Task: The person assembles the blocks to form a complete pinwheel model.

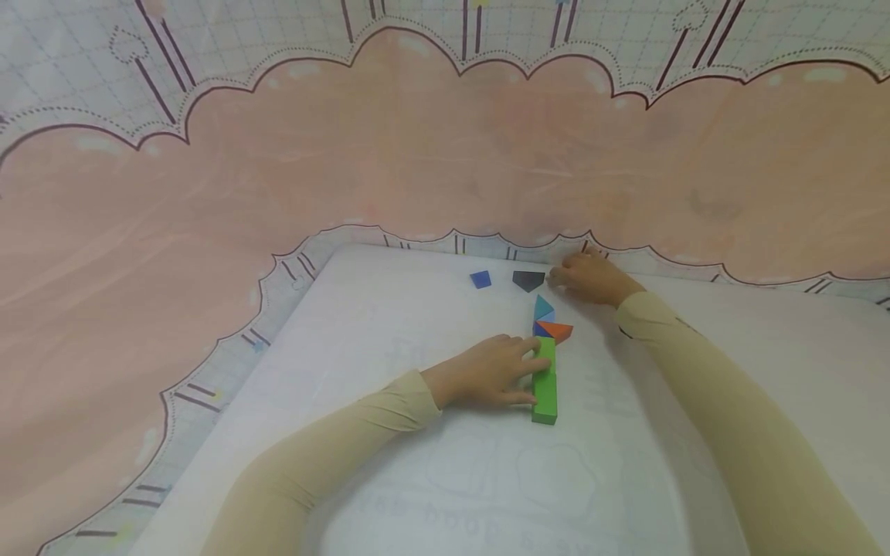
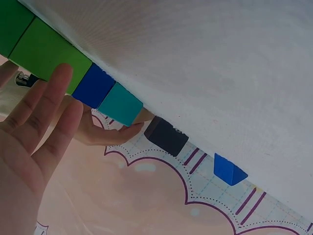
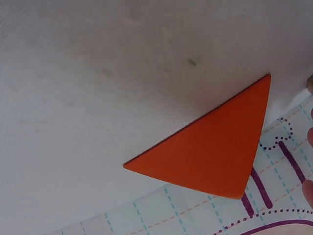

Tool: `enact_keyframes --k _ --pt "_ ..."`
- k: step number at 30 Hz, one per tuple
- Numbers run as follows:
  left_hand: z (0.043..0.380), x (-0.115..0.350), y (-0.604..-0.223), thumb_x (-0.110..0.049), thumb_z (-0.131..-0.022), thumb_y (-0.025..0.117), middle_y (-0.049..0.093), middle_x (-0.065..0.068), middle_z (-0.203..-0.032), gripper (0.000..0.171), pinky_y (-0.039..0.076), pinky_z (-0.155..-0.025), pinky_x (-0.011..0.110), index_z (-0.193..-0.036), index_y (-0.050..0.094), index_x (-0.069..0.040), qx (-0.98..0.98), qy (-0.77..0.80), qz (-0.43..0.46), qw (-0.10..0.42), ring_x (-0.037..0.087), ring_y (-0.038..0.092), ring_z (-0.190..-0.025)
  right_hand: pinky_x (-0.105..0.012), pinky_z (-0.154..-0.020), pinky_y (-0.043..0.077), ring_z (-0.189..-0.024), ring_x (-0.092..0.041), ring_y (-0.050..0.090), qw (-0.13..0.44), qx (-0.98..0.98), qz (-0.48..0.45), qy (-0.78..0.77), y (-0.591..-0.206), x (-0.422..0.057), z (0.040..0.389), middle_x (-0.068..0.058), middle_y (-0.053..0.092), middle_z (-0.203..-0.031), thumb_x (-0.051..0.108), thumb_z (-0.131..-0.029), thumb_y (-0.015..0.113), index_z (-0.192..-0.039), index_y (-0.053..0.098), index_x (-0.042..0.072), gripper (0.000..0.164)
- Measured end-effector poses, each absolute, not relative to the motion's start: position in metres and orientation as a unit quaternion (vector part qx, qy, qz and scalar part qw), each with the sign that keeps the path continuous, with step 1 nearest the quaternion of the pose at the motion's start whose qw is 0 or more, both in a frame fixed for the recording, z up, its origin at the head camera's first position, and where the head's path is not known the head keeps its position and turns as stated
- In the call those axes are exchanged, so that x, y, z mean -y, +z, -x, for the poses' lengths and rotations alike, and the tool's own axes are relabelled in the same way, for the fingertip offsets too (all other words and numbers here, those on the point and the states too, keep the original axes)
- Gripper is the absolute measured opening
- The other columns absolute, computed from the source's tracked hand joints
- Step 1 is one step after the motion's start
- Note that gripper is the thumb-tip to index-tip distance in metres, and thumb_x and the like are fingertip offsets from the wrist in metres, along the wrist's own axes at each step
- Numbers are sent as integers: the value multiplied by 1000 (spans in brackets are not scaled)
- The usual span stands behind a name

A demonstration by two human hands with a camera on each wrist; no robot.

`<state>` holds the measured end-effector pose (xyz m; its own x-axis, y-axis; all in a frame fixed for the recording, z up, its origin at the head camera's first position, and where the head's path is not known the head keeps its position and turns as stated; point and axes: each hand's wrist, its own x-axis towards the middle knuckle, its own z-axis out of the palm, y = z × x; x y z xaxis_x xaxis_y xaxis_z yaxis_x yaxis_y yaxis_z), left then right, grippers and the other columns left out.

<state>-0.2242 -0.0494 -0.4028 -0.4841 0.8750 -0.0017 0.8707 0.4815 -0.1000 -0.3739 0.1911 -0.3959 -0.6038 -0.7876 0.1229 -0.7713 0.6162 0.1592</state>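
My left hand (image 1: 487, 374) touches the left side and top of a row of green blocks (image 1: 545, 394) with spread, fairly straight fingers. Beyond that row sit a dark blue block (image 2: 94, 85), a teal triangular block (image 1: 542, 307), a light blue piece (image 1: 548, 317) and an orange triangular block (image 1: 555, 330). My right hand (image 1: 594, 278) is near the table's far edge, its fingertips just right of a black five-sided block (image 1: 528, 280). Only fingertips (image 3: 309, 191) of it show in the right wrist view, where the orange block fills the middle.
A small blue block (image 1: 480, 279) lies left of the black one. The white table (image 1: 389, 309) bears faint printed lettering. Past its far and left edges spreads a pink cloud-patterned sheet (image 1: 445, 154) with a checked border.
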Motion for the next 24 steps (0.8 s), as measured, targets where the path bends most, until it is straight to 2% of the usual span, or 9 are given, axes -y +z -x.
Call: enact_keyframes --k 8,17,24 --pt "225 49 -405 -56 -90 47 45 7 -134 53 44 -99 34 -131 44 -22 859 49 509 29 17 55 -109 -62 -91 44 -99 -36 62 94 890 -441 -66 -396 -189 373 -14 66 -101 7 -83 68 -108 64 14 26" --pt "225 49 -404 -56 -91 48 45 7 -136 55 43 -101 34 -133 43 -22 861 49 506 20 17 54 -113 -59 -88 47 -96 -35 64 99 885 -445 -98 -395 -188 368 -14 67 -99 13 -86 64 -104 64 13 18" --pt "224 49 -402 -56 -91 47 45 8 -136 55 42 -102 34 -133 43 -21 861 49 506 21 18 55 -113 -56 -88 48 -95 -33 63 87 888 -443 -90 -396 -191 367 -13 68 -98 11 -86 63 -99 66 13 13"
